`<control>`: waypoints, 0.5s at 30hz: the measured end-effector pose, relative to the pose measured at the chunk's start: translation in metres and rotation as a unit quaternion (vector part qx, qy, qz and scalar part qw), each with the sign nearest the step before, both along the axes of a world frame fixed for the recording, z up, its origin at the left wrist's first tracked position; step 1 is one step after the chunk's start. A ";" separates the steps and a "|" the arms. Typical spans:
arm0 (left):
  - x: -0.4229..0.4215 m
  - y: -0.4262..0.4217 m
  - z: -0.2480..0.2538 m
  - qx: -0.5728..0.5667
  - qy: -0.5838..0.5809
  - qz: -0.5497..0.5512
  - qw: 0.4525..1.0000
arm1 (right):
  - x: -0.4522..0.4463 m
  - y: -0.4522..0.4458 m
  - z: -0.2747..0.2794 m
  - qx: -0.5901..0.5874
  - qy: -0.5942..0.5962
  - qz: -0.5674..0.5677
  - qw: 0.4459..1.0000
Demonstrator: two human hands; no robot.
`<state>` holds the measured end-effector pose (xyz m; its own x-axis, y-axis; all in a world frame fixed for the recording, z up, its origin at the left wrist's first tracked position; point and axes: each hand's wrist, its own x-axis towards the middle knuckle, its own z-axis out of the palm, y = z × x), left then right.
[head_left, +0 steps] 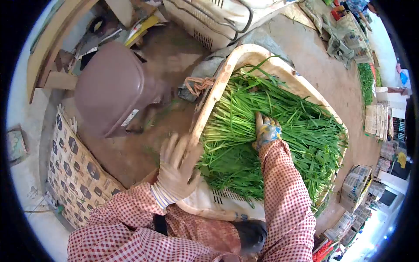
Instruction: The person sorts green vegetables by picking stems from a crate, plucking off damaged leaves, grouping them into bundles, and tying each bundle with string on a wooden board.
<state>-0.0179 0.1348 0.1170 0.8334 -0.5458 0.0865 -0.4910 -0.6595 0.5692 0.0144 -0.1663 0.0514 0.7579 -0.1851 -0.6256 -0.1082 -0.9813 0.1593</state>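
A large off-white plastic crate [211, 114] stands in front of me, full of long-stemmed leafy greens [305, 139]. The pale stem ends [218, 126] lie toward the left and the dark leaves toward the right. My right hand [266, 129], in a glove with blue and yellow patches and bare fingertips, rests on top of the greens with its fingers spread along the stems. At the crate's left edge is my left hand [175, 172], in a pale knit glove. Its fingers are apart and slightly blurred, with nothing visible in them.
A brown plastic stool [109, 89] stands left of the crate. Another pale crate [209, 19] is behind, with grey sheeting [264, 41] beside it. Printed cardboard [80, 168] leans at the left wall. More crates [355, 187] and greens [365, 83] line the right side.
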 end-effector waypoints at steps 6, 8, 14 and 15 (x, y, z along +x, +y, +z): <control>-0.044 -0.018 0.012 -0.229 0.182 -0.028 0.956 | 0.013 -0.020 0.043 0.106 0.011 -0.082 0.991; -0.062 -0.047 0.004 -0.342 0.358 0.071 0.866 | 0.004 -0.046 0.023 0.163 -0.055 -0.104 0.980; -0.040 -0.121 -0.018 -0.523 0.599 0.362 0.486 | -0.019 -0.074 0.024 0.291 -0.197 -0.009 0.936; -0.031 -0.132 -0.025 -0.527 0.596 0.364 0.484 | -0.021 -0.074 0.031 0.279 -0.213 0.018 0.936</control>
<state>-0.0488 0.0025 0.0922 0.5722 -0.2466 -0.7821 0.7449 0.5552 0.3699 -0.0067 -0.2405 0.0826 0.9598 0.1121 -0.2572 -0.0098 -0.9028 -0.4299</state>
